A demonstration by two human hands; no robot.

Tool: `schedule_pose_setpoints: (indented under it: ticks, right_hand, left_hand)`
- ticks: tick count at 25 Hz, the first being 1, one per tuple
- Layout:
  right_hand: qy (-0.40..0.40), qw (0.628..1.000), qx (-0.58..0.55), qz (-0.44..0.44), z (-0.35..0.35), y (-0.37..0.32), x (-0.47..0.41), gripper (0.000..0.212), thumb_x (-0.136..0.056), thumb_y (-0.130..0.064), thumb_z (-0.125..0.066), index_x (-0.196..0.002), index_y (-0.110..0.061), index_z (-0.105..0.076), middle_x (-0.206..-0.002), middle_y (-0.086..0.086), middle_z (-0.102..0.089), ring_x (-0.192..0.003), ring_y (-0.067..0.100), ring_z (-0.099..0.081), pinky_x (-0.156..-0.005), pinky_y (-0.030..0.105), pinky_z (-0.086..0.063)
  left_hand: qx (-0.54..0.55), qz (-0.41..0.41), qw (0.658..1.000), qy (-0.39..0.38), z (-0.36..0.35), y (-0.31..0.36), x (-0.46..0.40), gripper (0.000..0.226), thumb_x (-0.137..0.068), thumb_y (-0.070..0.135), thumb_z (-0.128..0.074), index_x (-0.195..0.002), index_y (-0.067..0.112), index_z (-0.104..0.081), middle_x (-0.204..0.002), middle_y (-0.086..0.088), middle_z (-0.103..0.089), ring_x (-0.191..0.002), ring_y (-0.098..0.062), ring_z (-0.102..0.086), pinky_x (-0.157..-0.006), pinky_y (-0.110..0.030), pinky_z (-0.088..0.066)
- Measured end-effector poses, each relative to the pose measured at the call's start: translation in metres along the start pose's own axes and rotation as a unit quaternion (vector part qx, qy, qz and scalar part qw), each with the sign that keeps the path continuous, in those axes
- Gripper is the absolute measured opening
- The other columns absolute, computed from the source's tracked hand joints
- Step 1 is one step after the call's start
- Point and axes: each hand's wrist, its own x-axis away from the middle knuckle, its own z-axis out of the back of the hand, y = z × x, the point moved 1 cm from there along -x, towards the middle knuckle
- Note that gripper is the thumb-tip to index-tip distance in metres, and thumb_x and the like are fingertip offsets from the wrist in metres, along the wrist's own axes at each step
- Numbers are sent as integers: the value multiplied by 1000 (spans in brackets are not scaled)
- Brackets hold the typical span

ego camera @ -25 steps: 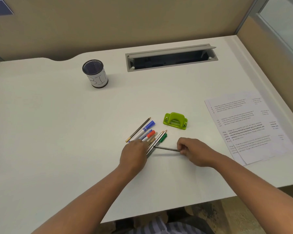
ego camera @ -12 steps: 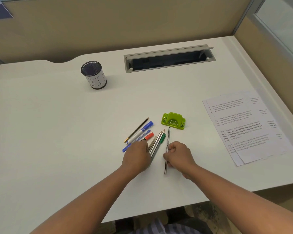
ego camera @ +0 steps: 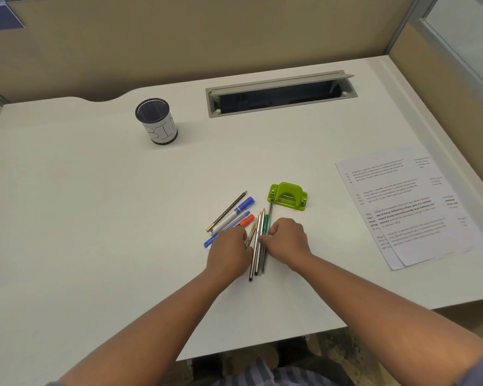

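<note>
While the left hand, grip indiscernible, is covering the pens, the right hand is pinching the pencils on the bench.

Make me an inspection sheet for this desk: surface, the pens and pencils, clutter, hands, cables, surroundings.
Surface: white desk, with an open hatch at the back.
Job's things: pencils lie side by side between the hands; pens fan out to their left; mesh cup marked BIN stands upright, far back left, apart.
Clutter: green hole punch just beyond the pencils; printed sheets stacked at the right.
Hands: left hand lies over the pens' near ends, grip hidden; right hand pinches the pencils.
Cables: nothing seen.
Surroundings: beige partition behind; glass panel at the right.
</note>
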Motion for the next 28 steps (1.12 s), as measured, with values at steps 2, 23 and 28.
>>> schedule_pose_setpoints:
  ticks: [2, 23, 28]
  right_hand:
    - [-24, 999, 23, -8, 4, 0, 0, 16, -71, -28, -77, -74, -19, -64, -68, -1, -67, -65, 18, -66, -57, 31, -54]
    - [-70, 994, 88, 11, 16, 19, 15, 22, -77, -32, -71, -65, -19, -58, -63, -1, -60, -62, 18, -61, -50, 25, -38]
    - [-86, 988, 128, 10, 10, 11, 14, 26, -75, -39, -73, -72, -18, -58, -70, 0, -60, -65, 17, -61, -49, 25, -37]
  left_hand:
    - [-6, 11, 1000, -4, 0, 2, -1, 6, -87, 11, -63, -91, 15, -62, -86, -2, -66, -76, -16, -60, -60, -25, -44]
    - [-64, 16, 998, -21, -16, 14, -9, 21, -94, 38, -64, -89, 21, -52, -77, 6, -52, -75, -13, -53, -62, -26, -38]
    - [-100, 17, 994, -44, -18, 16, -13, 19, -94, 33, -62, -84, 21, -49, -77, 5, -50, -74, -14, -54, -63, -27, -40]
